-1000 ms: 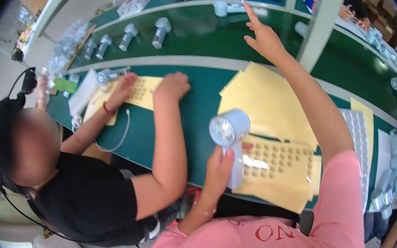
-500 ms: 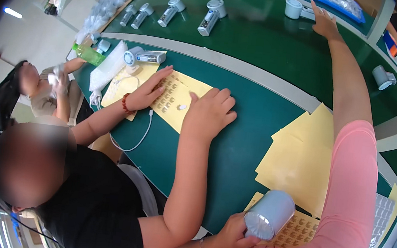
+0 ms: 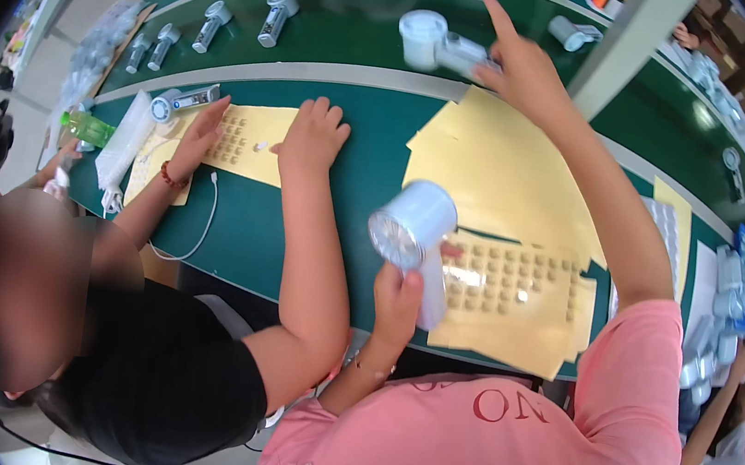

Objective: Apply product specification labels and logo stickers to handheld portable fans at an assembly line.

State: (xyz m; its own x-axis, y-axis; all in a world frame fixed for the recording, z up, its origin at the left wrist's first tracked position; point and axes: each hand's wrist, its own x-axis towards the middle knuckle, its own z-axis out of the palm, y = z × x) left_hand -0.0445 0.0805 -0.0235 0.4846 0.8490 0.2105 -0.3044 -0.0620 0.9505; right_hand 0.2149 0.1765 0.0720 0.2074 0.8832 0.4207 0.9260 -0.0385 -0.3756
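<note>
Green-topped bench spans the middle, with a raised strip along its far side. Loose yellow sheets lie on the bench, overlapped by a dotted sheet. The left hand has its fingers wrapped round the handle of a light-blue device, just left of that sheet. The right hand reaches to a second device over the strip; blur hides whether its fingers grip. Four similar devices rest farther left, seemingly unattended. Small tan dots fill most rows, so the dotted sheet looks largely unused.
</note>
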